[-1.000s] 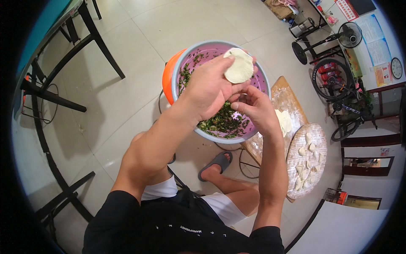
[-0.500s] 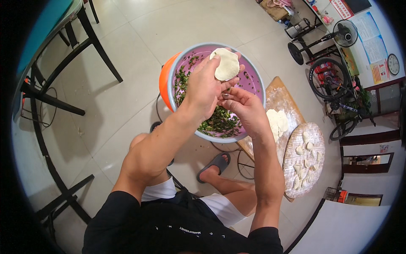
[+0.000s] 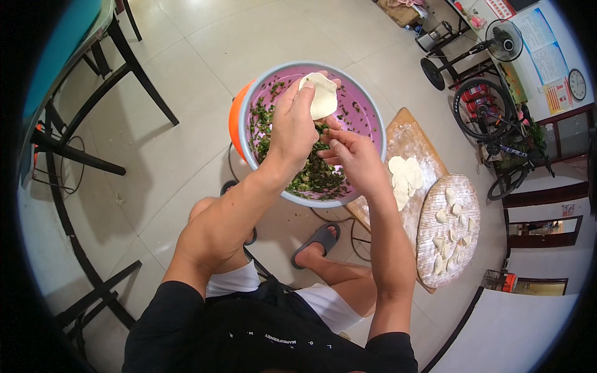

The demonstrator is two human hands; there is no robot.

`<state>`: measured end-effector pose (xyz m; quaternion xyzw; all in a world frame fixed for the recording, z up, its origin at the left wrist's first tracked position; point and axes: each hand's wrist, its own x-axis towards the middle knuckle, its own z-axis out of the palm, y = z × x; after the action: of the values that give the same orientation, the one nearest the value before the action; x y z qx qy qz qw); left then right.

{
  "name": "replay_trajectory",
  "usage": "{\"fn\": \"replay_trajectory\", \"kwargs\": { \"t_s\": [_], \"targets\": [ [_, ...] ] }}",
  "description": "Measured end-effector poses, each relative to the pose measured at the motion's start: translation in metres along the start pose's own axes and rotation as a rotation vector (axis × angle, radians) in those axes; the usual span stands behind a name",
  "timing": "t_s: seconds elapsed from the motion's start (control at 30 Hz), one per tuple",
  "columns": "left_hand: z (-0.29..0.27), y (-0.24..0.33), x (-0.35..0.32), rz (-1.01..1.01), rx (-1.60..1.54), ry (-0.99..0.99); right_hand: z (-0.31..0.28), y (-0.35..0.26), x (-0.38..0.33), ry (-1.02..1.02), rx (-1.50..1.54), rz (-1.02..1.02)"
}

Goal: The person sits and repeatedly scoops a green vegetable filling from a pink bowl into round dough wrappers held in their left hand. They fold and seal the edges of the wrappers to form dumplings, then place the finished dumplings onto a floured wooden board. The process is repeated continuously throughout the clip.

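Observation:
In my left hand (image 3: pixel 291 127) lies a round, pale dumpling wrapper (image 3: pixel 324 98), the thumb pressed on its near edge. Both are above a large basin (image 3: pixel 365 107) with a pink inside and a grey-blue rim. Chopped green filling (image 3: pixel 316 179) covers the basin's bottom and clings to its left wall. My right hand (image 3: pixel 357 156) is just below the left, over the filling, its fingers bent toward the thumb. Whatever it pinches is too small or hidden to name.
Right of the basin, a floured wooden board (image 3: pixel 405 132) bears several loose wrappers (image 3: pixel 407 174). A ridged round tray (image 3: pixel 428 227) on its near end carries several folded dumplings (image 3: pixel 441 216). An orange object (image 3: pixel 236 118) shows under the basin. A black-legged chair (image 3: pixel 140 74) stands left.
My left hand and the wrapper have shifted slightly left, with the wrapper turned more on edge. My right hand has come lower and left, away from the left palm, over the filling.

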<state>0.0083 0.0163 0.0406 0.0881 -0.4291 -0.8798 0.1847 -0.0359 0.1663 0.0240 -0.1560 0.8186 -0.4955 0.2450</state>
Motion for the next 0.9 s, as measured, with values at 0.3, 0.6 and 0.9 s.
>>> {"fn": "replay_trajectory", "kwargs": {
  "t_s": [0.3,0.6,0.9],
  "targets": [
    [-0.002,-0.003,0.002,-0.006,0.003,-0.006,-0.021,-0.015,0.005,0.203,-1.244,-0.517],
    [0.002,-0.002,0.003,-0.145,-0.184,0.057,0.002,-0.022,0.02,-0.158,-0.452,-0.41],
    [-0.055,0.032,0.026,-0.114,-0.374,-0.011,-0.039,-0.033,0.025,0.275,-0.47,-0.182]
  ]
}}
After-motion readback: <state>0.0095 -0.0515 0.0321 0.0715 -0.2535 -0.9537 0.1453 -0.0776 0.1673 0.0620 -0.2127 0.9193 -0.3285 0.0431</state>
